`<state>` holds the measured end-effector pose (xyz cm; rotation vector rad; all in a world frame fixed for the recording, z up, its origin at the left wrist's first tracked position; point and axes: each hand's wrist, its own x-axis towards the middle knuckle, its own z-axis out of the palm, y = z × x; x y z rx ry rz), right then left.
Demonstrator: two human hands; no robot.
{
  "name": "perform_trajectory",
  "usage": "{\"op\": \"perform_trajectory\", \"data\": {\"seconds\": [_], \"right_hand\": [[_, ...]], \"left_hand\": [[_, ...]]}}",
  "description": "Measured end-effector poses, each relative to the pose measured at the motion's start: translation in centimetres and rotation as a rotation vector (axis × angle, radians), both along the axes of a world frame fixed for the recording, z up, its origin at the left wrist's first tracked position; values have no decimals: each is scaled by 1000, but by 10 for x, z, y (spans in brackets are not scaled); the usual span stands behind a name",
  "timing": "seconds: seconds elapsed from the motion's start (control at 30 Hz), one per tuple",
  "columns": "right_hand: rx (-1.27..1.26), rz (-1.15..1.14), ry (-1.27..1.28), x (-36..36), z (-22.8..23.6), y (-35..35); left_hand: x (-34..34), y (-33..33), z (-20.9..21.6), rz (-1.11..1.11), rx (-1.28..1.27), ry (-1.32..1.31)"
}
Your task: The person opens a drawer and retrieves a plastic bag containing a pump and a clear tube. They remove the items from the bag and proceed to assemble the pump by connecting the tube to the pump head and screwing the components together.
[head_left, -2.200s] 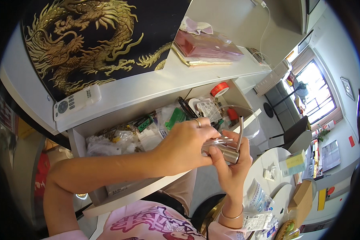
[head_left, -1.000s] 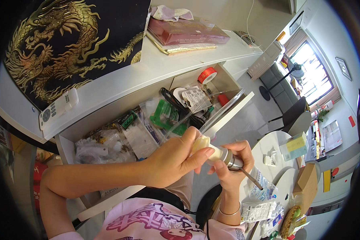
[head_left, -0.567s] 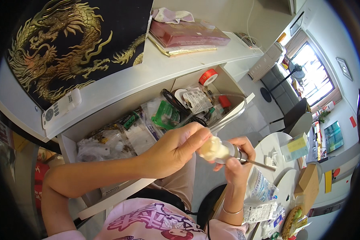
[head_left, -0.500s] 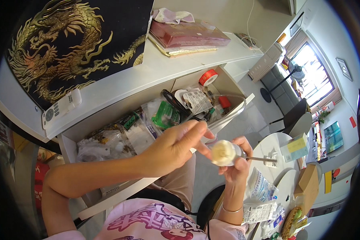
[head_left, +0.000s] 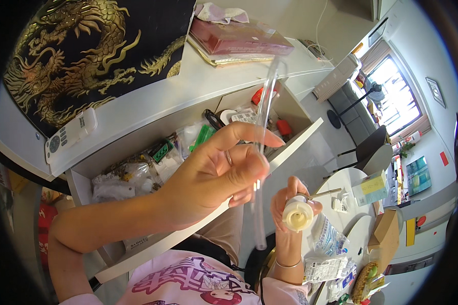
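Note:
My left hand (head_left: 206, 180) pinches a clear plastic tube (head_left: 267, 96) between thumb and fingers, above the front edge of the open drawer (head_left: 292, 147). The tube stands nearly upright, its top leaning slightly right. In my right hand (head_left: 279, 207), to the right and lower, is a cream-white round plastic fitting (head_left: 297, 216), its hollow open end facing up toward me. A thin metal rod (head_left: 325, 193) juts out to the right beside the fitting; whether they are joined is hidden by my fingers. The tube and the fitting are apart.
Inside the drawer lie plastic bags (head_left: 119, 185), a green packet (head_left: 202, 137) and a red tape roll (head_left: 259, 95). A white remote (head_left: 71, 134) and a pink box (head_left: 241, 38) rest on the counter. Round white tables (head_left: 336, 178) with packages stand at right.
My left hand has come away from the fitting and now holds the clear tube upright. My right hand has lowered slightly and turned the fitting's hollow end into view.

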<state>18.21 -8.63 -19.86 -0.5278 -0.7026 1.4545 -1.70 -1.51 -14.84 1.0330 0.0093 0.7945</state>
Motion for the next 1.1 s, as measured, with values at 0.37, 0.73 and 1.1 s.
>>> {"op": "perform_trajectory", "data": {"seconds": [0.37, 0.73, 1.1], "right_hand": [[26, -2, 96, 3, -3, 3], [21, -28, 68, 2, -3, 2], [-8, -298, -44, -10, 2, 1]], "left_hand": [[0, 0, 5, 278, 274, -26], [5, -10, 1, 360, 347, -47], [9, -13, 0, 632, 715, 25]]}}
